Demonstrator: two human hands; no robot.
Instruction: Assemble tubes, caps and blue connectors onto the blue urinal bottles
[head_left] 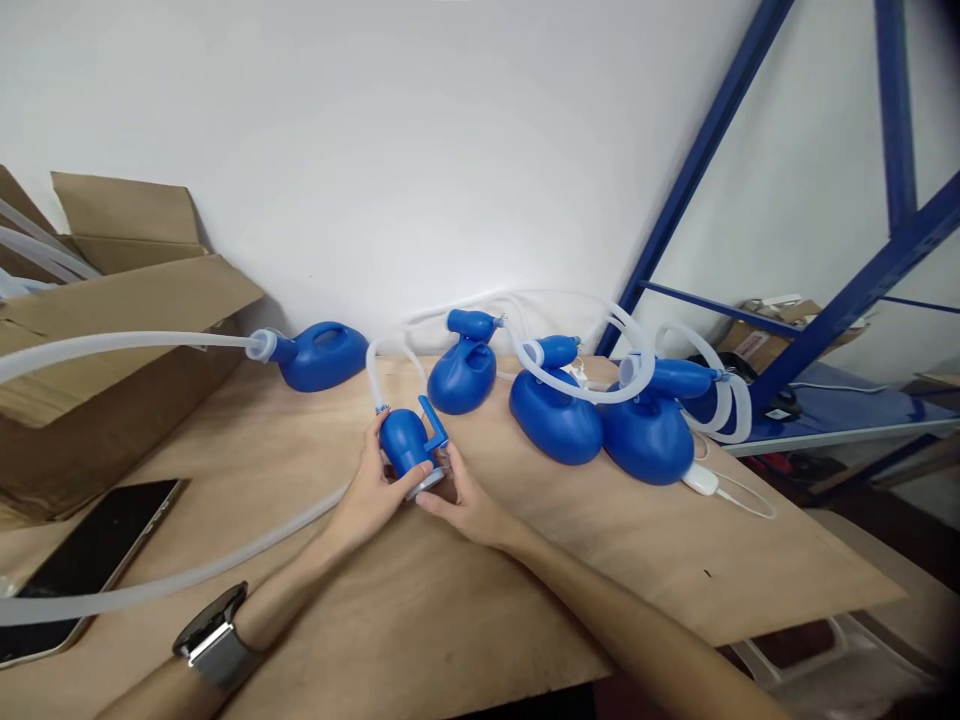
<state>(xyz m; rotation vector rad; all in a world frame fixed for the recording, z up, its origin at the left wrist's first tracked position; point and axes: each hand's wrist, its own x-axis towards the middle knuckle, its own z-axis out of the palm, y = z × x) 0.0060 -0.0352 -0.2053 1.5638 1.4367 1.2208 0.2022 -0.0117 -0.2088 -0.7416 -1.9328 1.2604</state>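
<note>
My left hand [371, 492] is wrapped round a blue plastic urinal cup [403, 438] with an upright side handle [430, 420]. The cup's mouth points down toward me and has a translucent whitish ring [424, 481] on it. My right hand [471, 503] grips the cup at that ring and near the handle's base; its fingertips are partly hidden behind. From the cup's far end rises a milky flexible hose [374, 372]. Just beyond stands a blue urinal bottle [460, 380] with another blue cup [474, 323] on top.
More blue urinal bottles stand at right [555, 418] and back left [324, 358], with looping hoses. A cardboard box [150, 300] holding hoses and a phone [97, 545] are at left. A white charger [700, 479] lies at right. Blue metal shelving [705, 150] flanks the wooden table [540, 610].
</note>
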